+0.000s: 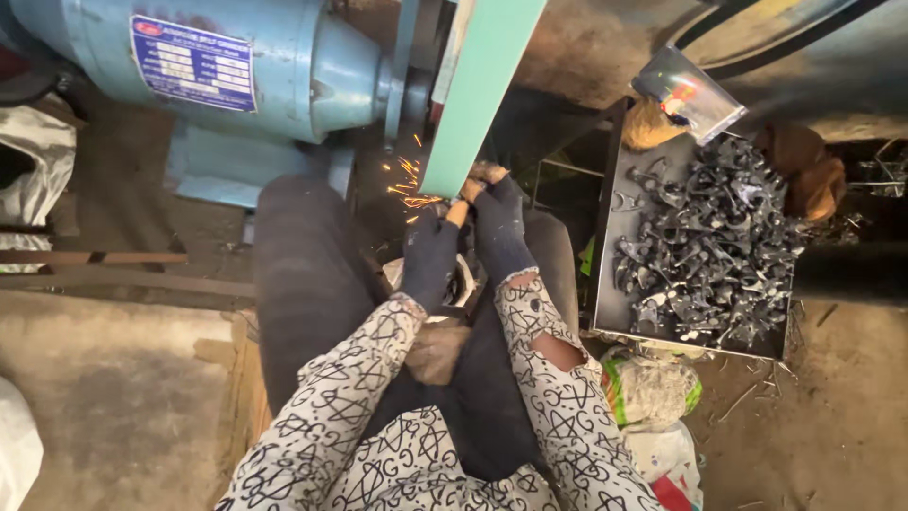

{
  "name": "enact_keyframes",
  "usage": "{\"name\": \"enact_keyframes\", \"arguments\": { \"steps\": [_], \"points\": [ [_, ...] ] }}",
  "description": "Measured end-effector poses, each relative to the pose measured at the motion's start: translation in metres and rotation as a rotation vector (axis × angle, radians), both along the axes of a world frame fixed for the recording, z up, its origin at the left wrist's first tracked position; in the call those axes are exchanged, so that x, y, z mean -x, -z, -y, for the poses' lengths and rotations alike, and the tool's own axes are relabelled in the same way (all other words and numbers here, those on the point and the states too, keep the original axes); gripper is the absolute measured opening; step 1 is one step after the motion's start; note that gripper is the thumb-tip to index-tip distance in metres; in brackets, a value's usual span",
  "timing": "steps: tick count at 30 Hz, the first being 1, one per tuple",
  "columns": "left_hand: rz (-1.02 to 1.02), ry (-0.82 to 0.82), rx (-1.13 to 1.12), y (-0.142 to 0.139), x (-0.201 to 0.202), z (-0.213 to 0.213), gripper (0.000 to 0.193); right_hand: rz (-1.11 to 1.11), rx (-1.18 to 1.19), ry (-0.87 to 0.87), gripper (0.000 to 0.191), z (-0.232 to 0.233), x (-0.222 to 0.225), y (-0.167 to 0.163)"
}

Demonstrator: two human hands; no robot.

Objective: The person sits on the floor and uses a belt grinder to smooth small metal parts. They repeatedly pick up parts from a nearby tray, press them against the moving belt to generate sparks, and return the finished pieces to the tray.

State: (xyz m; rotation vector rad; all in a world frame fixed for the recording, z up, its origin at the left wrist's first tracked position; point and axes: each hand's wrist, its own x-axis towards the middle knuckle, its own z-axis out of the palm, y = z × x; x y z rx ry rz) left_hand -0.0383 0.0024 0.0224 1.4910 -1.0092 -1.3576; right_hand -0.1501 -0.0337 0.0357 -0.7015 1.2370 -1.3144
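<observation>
While sparks fly, gloved left hand, right hand, fingers curled round a hidden workpiece, green belt.

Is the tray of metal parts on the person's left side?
No, the tray heaped with dark metal parts sits to the person's right, beside the right hand at the grinding belt.

Floor: bare dusty ground, brown and grey, all around my lap.
Tray: flat dark metal tray at my right.
On the tray: heap of small dark metal parts, tangled together; a clear plastic packet at its far end.
On the floor: crumpled bags just below the tray.
</observation>
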Motion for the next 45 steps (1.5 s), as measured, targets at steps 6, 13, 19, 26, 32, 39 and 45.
{"name": "enact_keyframes", "arguments": {
  "steps": [6, 13, 19, 26, 32, 39, 45],
  "points": [
    [-0.116, 0.09, 0.285, -0.01, -0.045, -0.015, 0.032, -0.3, -0.032, -0.257, 0.016, -0.045, -0.016, 0.005],
    [-0.247, -0.031, 0.034, -0.005, -0.055, 0.013, 0.027, 0.077, 0.03, 0.068, 0.017, -0.039, -0.073, 0.015],
    [0.322, 0.015, 0.212, 0.011, -0.071, 0.021, 0.026, -0.042, 0.021, 0.119, 0.017, -0.038, -0.099, 0.013],
    [-0.449, -0.028, -0.016, 0.007, -0.057, 0.004, 0.023, -0.322, 0.003, -0.099, 0.018, -0.036, -0.047, 0.009],
    [-0.199, 0.045, -0.081, 0.01, -0.05, 0.001, 0.02, -0.284, -0.104, -0.405, 0.027, -0.052, 0.004, 0.011],
    [-0.491, 0.022, -0.154, 0.001, -0.018, -0.001, 0.023, 0.12, -0.141, -0.259, 0.021, -0.051, 0.006, 0.032],
    [-0.005, 0.067, 0.025, -0.016, -0.017, 0.005, 0.035, 0.079, -0.028, -0.241, 0.016, -0.043, 0.004, 0.035]
  ]
}}
